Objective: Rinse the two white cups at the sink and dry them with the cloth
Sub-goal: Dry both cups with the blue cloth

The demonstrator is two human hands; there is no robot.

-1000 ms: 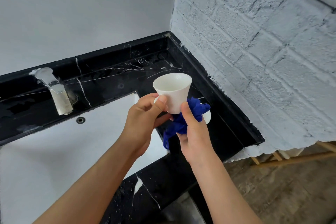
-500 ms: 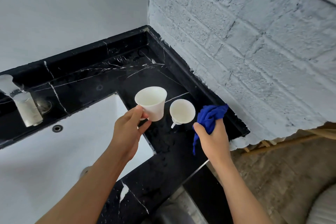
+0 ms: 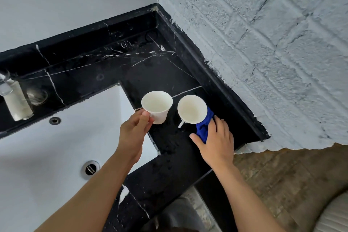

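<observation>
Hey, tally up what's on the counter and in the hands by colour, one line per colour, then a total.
White: 2, the cup held by the left hand and the cup standing on the counter.
Blue: 1, the cloth under the right hand.
Total: 3

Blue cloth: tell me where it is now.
The crumpled blue cloth lies on the black marble counter, under the right hand, beside the right-side white cup.

Two white cups (image 3: 156,106) (image 3: 191,109); one blue cloth (image 3: 204,128); two hands (image 3: 132,133) (image 3: 218,142).
</observation>
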